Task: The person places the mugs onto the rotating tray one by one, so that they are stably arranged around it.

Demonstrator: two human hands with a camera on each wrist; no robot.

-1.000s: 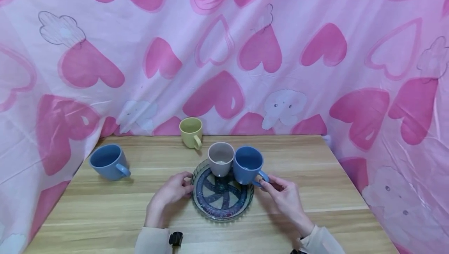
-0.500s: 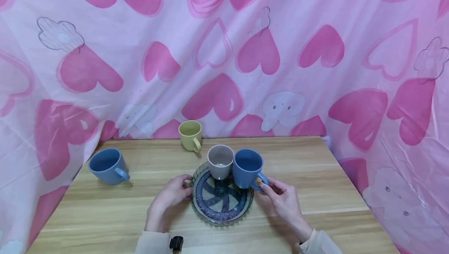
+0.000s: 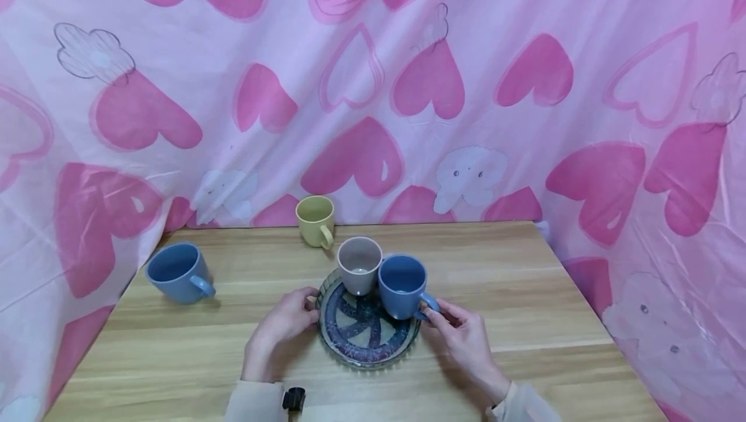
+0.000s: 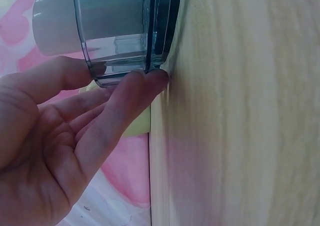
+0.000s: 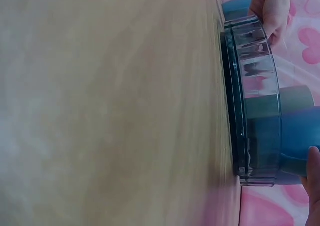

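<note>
The right hand (image 3: 463,331) pinches the blue cup (image 3: 402,287) by its handle (image 3: 431,301), likely to seat it in the dish (image 3: 367,339) the left hand (image 3: 288,316) pinches; next calls for letting go softly.

Right of centre in the frame, my right hand (image 3: 466,338) could slide over bare table (image 3: 519,273); leftward, the grey cup (image 3: 359,273) stands just beside the held mug (image 3: 402,289), above the plate (image 3: 364,352). At left, a lane separates my left hand (image 3: 285,315) from the far-left mug (image 3: 177,273).
</note>
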